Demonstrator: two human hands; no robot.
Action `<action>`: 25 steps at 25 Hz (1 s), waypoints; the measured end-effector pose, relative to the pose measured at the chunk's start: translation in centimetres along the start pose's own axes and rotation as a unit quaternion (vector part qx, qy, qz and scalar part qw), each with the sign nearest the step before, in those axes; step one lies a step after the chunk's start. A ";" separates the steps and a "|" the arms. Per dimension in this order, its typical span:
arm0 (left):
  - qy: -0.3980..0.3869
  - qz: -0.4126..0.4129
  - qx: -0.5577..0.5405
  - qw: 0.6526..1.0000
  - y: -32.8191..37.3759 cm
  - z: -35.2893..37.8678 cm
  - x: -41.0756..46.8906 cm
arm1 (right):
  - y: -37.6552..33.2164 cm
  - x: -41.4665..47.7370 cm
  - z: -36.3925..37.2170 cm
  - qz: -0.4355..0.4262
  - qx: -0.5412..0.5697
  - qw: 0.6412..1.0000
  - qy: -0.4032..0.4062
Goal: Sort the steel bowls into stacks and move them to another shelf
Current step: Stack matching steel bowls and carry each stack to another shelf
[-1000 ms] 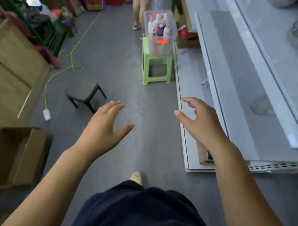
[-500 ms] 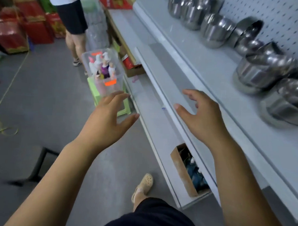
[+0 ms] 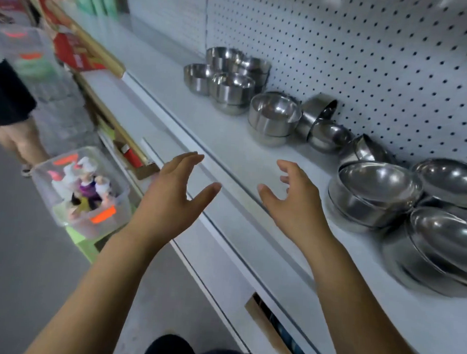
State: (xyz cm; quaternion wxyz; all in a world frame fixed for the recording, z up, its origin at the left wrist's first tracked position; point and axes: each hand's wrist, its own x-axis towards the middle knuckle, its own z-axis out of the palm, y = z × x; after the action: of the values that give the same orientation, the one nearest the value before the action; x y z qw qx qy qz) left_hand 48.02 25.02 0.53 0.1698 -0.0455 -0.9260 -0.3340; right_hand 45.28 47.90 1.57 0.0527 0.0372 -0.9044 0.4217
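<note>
At far left a person point(image 3: 8, 100) in dark shorts is standing on the grey floor, blurred. Just right of them a clear plastic bin point(image 3: 102, 224) of bottles is sitting on a green stool point(image 3: 81, 246).

The left hand point(image 3: 170, 198) is hovering over the shelf's front lip with straight fingers and the thumb spread; its grip is apart and holding nothing. Beyond it, small round steel bowls point(image 3: 231, 88) are standing in low, shiny stacks near the white pegboard point(image 3: 366, 48). A mid-sized stack point(image 3: 273, 117) is standing upright next to them.

The right hand point(image 3: 292, 203) is hovering over bare shelf point(image 3: 228, 144), with loosely curved fingers and the grip apart, touching nothing. Bare white surface is lying between both hands and the bowls.

Further right, two bowls point(image 3: 320, 119) are lying tipped on their sides against the pegboard. After them, wide shallow bowls point(image 3: 373, 193) are nesting in a tilted stack near the shelf's edge. More large bowls point(image 3: 443, 239) are crowding the right border.

Compared with half a second ago, the view is turning up towards the shelf. The bowls now sit nearer the centre, and both hands are keeping the same spread pose.
</note>
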 end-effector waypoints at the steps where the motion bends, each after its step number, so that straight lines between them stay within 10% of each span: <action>1: -0.013 0.007 -0.009 1.000 -0.6 0.5 1.9 | 0.3 0.9 0.2 0.017 0.002 1.000 0.005; 15: -0.091 -0.009 -0.210 0.974 -13.3 3.1 27.7 | -4.2 14.2 10.8 0.231 0.127 0.936 0.232; 25: -0.144 0.125 -0.300 0.935 -15.8 7.7 33.9 | -3.2 19.3 14.8 0.182 0.153 0.863 0.446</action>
State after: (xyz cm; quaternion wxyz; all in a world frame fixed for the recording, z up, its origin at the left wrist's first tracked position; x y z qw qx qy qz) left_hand 10.89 16.68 -2.86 0.0530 -0.2576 -0.7840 -0.5623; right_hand 25.59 34.00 -3.03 0.3658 -0.3127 -0.6995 0.5282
